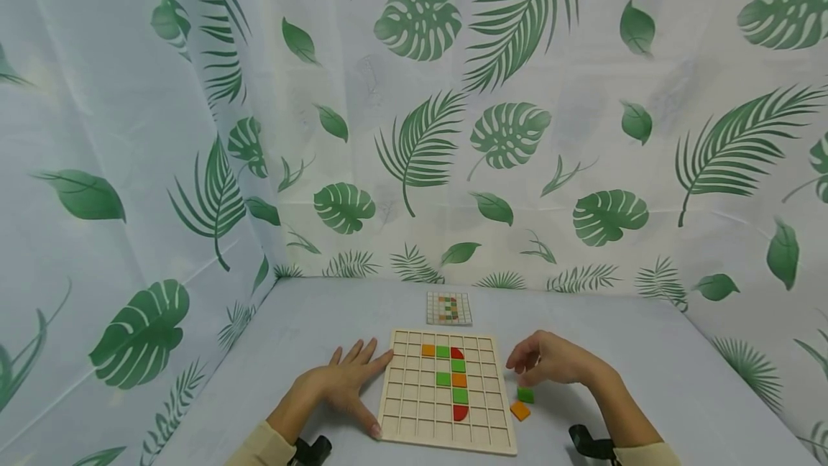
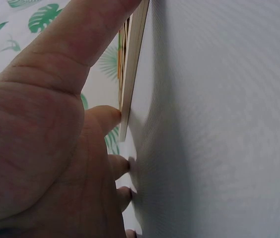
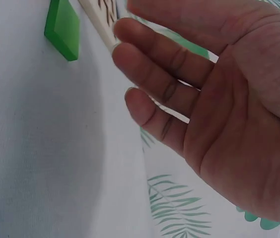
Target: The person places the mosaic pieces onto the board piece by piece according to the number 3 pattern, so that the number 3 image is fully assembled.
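Note:
A wooden grid board lies on the table, with several green, orange and red pieces set in its squares, among them an orange tile and a red rounded piece. My left hand rests at the board's left edge, fingers spread, thumb at the near corner. To the right of the board, my right hand hovers with loosely bent fingers just above a loose green tile. An orange tile lies beside that one. In the right wrist view the green tile sits apart from the visible fingers, which hold nothing.
Behind the board lies a small pattern card showing a grid with coloured squares. A white curtain with green leaf prints stands behind the table and along its sides. Dark wrist cameras are strapped under both wrists.

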A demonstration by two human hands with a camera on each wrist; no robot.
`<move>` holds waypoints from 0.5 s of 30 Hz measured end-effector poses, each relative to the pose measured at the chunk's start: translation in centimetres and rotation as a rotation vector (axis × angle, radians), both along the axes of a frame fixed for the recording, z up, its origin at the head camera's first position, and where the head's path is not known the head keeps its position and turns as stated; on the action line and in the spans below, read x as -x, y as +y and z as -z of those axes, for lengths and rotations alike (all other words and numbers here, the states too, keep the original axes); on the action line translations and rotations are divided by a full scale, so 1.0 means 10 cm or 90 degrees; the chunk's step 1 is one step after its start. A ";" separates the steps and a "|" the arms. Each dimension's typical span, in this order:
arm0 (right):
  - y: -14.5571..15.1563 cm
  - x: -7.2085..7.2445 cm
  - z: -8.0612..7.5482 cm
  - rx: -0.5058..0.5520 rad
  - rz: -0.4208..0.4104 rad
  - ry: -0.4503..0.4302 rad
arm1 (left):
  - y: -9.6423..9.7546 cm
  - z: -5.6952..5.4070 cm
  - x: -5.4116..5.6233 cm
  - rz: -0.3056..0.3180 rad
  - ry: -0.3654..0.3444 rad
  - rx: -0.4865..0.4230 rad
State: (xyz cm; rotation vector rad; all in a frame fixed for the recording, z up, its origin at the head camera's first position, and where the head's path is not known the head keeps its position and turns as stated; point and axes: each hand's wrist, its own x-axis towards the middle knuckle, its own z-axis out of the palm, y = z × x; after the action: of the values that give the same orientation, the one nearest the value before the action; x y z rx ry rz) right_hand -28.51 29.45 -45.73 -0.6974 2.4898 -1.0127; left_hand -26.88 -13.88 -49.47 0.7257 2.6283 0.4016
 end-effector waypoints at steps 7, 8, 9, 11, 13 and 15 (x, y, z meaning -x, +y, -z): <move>0.04 0.01 0.05 -0.013 -0.005 -0.028 | 0.01 -0.01 -0.01 0.001 -0.001 0.000; 0.04 0.01 0.06 -0.018 -0.005 -0.030 | 0.01 -0.02 -0.01 0.001 0.001 0.001; 0.05 0.01 0.06 -0.023 -0.006 -0.032 | 0.01 -0.02 -0.01 0.001 0.002 0.001; 0.05 0.01 0.07 -0.034 -0.013 -0.031 | 0.01 -0.01 -0.01 0.001 0.003 0.001; 0.04 0.01 0.09 -0.047 -0.017 -0.026 | 0.01 0.00 -0.01 0.000 0.003 0.002; 0.03 0.01 0.10 -0.056 -0.020 -0.022 | 0.01 0.00 0.00 -0.001 0.001 0.001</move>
State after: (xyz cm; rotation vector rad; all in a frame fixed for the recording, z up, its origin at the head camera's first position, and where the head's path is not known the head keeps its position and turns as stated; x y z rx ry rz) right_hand -28.57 29.77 -46.73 -0.6849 2.4692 -0.8904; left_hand -26.88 -13.83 -49.49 0.7235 2.6305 0.3987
